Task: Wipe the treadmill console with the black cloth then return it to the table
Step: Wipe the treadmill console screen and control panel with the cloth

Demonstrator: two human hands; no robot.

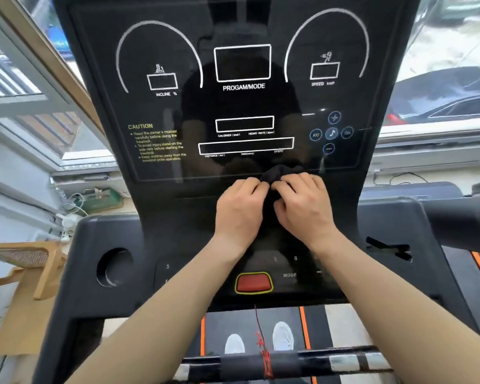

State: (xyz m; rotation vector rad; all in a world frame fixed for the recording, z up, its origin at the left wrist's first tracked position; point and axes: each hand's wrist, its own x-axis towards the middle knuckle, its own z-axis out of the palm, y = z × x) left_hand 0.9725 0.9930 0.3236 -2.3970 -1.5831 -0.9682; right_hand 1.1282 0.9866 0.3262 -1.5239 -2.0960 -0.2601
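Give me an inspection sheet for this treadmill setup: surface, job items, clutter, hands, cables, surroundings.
Surface: console, glossy black, displays dark, reflections on the panel.
Job's things: black cloth, bunched at the panel's lower edge; table not clearly identifiable.
Clutter: cup holder looks empty; nothing else loose seen on the console.
Hands: left hand and right hand both grip the cloth, close together.
Cables: red cord hangs from below the red button; white wires lie at the left by the window.
Surroundings: windows on both sides, cars outside at right, wooden furniture at left.
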